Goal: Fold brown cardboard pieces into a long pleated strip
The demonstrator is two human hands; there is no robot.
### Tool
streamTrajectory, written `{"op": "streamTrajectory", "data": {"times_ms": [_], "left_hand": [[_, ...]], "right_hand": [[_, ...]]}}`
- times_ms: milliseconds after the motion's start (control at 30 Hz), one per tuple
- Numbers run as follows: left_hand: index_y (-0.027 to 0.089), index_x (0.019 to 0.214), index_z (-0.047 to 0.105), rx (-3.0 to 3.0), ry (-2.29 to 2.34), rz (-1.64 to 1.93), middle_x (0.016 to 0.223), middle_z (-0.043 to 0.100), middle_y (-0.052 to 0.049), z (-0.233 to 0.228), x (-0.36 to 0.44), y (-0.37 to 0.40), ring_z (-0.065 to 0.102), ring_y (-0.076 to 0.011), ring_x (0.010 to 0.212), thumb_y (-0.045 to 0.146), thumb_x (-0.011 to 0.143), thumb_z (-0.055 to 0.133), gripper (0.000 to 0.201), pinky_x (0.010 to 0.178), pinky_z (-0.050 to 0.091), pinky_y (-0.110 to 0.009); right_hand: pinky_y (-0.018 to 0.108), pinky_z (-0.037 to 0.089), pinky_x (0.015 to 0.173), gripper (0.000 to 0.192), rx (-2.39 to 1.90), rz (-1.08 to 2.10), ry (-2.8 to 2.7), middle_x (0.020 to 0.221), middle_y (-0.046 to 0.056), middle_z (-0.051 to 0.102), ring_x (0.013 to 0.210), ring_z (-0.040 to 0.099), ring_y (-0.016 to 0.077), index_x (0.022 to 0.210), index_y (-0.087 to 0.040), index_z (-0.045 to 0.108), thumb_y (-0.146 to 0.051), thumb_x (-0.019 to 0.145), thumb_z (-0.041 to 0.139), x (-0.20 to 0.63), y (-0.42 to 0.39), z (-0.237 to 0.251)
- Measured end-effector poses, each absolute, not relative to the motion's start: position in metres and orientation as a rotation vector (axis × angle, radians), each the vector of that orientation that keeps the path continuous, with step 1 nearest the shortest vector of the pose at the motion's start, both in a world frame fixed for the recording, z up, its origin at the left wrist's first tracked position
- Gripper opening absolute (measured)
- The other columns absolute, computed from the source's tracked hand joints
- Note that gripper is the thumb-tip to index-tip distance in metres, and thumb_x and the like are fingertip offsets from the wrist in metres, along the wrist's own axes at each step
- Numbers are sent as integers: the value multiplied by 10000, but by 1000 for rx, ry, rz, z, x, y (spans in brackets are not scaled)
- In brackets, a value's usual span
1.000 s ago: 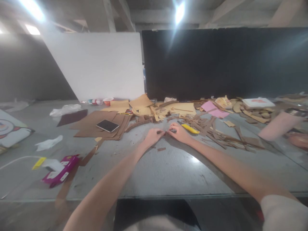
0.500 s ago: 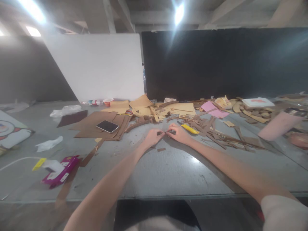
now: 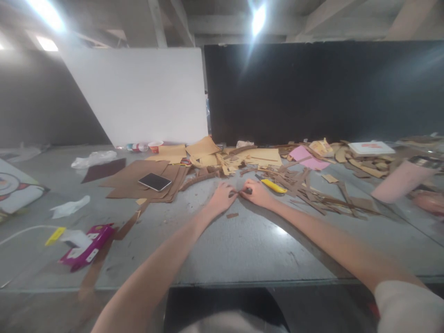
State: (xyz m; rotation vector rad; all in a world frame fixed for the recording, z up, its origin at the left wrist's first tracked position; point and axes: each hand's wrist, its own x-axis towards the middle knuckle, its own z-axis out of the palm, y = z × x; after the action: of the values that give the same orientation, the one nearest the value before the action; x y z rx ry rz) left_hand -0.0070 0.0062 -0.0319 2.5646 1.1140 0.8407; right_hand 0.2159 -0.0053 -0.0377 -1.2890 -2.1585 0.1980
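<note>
My left hand (image 3: 221, 198) and my right hand (image 3: 257, 193) meet over the grey table (image 3: 243, 240), fingertips pinched together on a small brown cardboard piece (image 3: 239, 191) between them. A loose brown scrap (image 3: 232, 215) lies on the table just below the hands. A yellow utility knife (image 3: 274, 185) rests right beside my right hand, amid brown cardboard strips (image 3: 312, 194).
A phone (image 3: 155, 181) lies on a stack of brown cardboard sheets (image 3: 138, 178) at the left. Tan card scraps (image 3: 256, 156), pink paper (image 3: 307, 157) and a white box (image 3: 371, 147) line the back. A magenta box (image 3: 86, 245) sits near the front left edge, a pink cup (image 3: 402, 181) at right.
Both hands have stayed together on the small piece; my left hand's fingers have curled a little more over it. Nothing else has moved.
</note>
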Motion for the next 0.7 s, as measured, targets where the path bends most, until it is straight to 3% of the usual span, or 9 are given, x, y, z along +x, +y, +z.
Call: {"op": "streamTrajectory", "data": {"times_ms": [167,700], "left_hand": [[160,1162,695,2675,1125,808,1195,694,-110,-35,-5,3,543,-283,1274,215,1002,656,173,1117,461,-428],[157,1266,732,3012,890,449,1278,717,-129,-21,-5,-2,581,-251,1264,94,1014,468,371,1154,442,-397]], "right_hand": [[359,387,884,178,-1387,196,-2094,986,41,701,920,654,204,848,-205,738,-336,965,711,215,-4,-39],[384,370,916,148,-1486,136,-2071,1042,59,683,979,638,230,893,-214,752,-339,963,719,214,-4,-41]]}}
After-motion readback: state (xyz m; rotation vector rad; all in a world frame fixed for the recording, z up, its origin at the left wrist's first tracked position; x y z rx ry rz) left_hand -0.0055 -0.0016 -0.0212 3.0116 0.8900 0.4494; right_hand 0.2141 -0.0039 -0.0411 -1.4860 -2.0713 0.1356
